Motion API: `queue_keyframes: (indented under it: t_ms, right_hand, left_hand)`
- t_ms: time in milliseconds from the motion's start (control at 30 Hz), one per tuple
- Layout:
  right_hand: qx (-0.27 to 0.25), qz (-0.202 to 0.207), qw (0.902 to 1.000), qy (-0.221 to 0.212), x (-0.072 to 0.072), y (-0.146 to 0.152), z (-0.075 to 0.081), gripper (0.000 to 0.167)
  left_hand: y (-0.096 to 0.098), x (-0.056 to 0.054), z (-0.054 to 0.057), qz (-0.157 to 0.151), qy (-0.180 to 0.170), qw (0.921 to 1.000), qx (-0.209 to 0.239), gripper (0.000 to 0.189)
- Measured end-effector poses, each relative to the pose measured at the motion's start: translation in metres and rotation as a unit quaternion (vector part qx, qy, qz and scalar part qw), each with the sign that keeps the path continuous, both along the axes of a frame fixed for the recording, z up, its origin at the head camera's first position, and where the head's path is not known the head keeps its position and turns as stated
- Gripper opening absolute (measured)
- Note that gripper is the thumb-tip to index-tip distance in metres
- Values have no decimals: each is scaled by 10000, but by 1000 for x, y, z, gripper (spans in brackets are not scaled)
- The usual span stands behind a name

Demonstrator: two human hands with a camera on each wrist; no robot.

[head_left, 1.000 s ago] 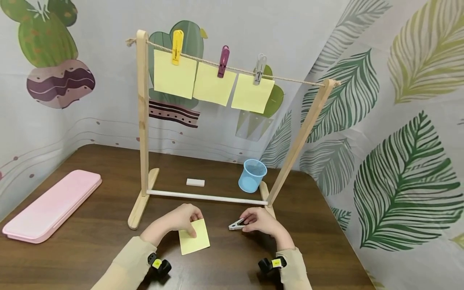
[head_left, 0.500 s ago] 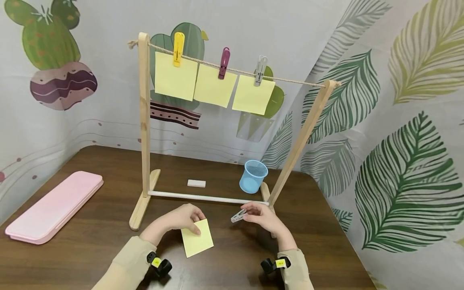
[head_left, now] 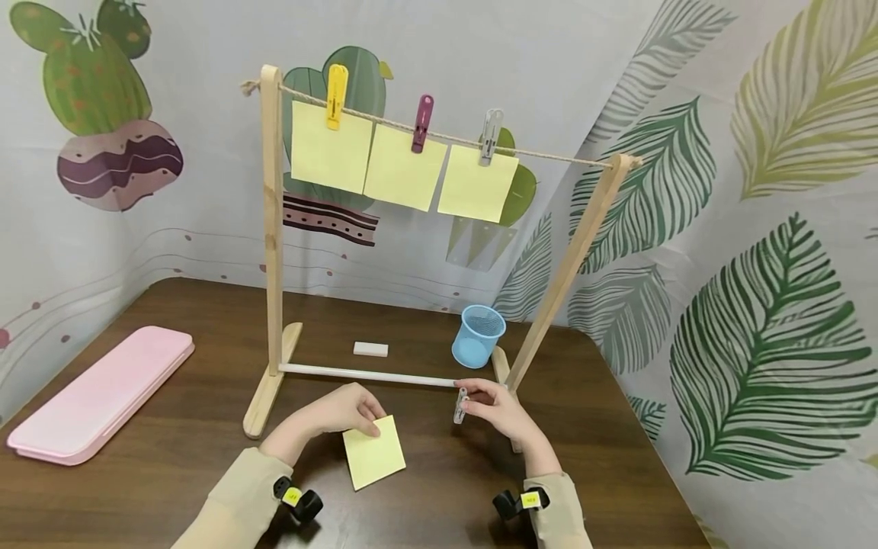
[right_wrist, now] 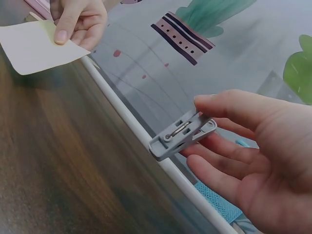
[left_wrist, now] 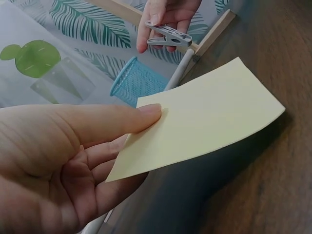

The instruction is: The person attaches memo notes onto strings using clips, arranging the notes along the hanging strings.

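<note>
My left hand [head_left: 350, 412] pinches a yellow sticky note [head_left: 376, 456] between thumb and fingers; in the left wrist view the note [left_wrist: 209, 109] bends slightly, held by one edge above the wooden table. To the right, my right hand [head_left: 497, 412] pinches a grey clothespin [head_left: 460, 406] by its handle end. The right wrist view shows the clothespin [right_wrist: 178, 136] with its metal spring and its gripping end pointing away from the fingers. Beyond the hands, three more notes hang on a rope [head_left: 549, 155], under a yellow clothespin [head_left: 336, 97], a purple clothespin [head_left: 422, 123] and a grey one [head_left: 490, 137].
A wooden frame [head_left: 273, 229] carries the rope, with a white bar [head_left: 370, 374] low between its posts. Behind the bar are a white block [head_left: 370, 349] and a blue mesh cup [head_left: 478, 337]. A pink case [head_left: 103, 393] lies at the left.
The grey clothespin has turned from lying roughly sideways to pointing downward in my right hand, which has risen slightly. My left hand has shifted the note a little to the right.
</note>
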State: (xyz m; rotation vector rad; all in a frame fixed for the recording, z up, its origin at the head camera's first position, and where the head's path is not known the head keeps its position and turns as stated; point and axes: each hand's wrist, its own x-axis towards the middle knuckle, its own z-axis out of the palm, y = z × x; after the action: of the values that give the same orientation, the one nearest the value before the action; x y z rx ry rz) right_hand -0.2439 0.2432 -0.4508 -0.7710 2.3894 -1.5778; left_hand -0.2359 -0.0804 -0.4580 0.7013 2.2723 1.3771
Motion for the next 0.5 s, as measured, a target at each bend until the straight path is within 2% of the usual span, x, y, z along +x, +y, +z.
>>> queue_keyframes:
  t_ms: [233, 367, 500]
  right_hand:
    - [-206, -599, 9977, -238, 1, -2, 8, 56]
    - [-267, -924, 9947, -355, 3, -3, 12, 49]
    - [-324, -980, 9941, -339, 5, -3, 13, 38]
  left_hand:
    - [4, 0, 4, 14, 55, 9999, 105, 20]
    - [8, 0, 7, 117, 168, 9997, 145, 20]
    - [13, 0, 10, 289, 218, 9992, 156, 20]
